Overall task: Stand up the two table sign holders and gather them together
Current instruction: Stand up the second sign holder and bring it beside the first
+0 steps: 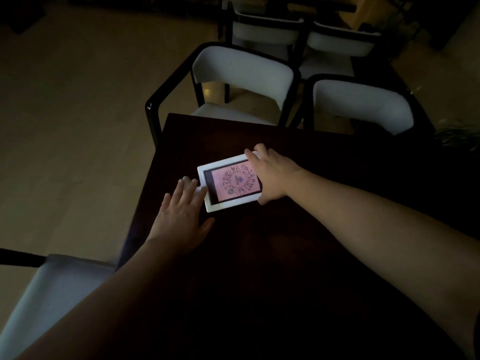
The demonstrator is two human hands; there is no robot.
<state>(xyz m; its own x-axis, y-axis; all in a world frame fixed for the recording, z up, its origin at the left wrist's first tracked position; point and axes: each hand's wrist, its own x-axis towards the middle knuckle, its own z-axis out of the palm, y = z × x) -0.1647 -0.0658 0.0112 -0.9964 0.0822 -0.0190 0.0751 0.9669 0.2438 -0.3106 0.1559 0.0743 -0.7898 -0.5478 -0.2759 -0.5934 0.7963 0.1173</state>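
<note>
Sign holder, a flat white-framed plastic panel with a pink QR card (230, 185), is lying face-up near the dark wooden desk (285, 242) corner. Right hand (270, 175) is pinching its far edges; left hand (179, 214) is hovering spread at its stub. It is looking light, rigid, slippery: edges suit best.

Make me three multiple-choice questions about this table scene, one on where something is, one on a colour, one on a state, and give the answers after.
1. Where is the sign holder?
A. on a chair
B. on the dark table, near its left edge
C. on the floor

2. What colour is the card in it?
A. green
B. blue
C. pink

3. How is it positioned?
A. lying flat
B. standing upright
C. lifted in the air

Answers: B, dark tabletop surrounds it. C, the code sits on a pink field. A, its face points up, with the right hand gripping its far end and the left hand spread open beside it.
</note>
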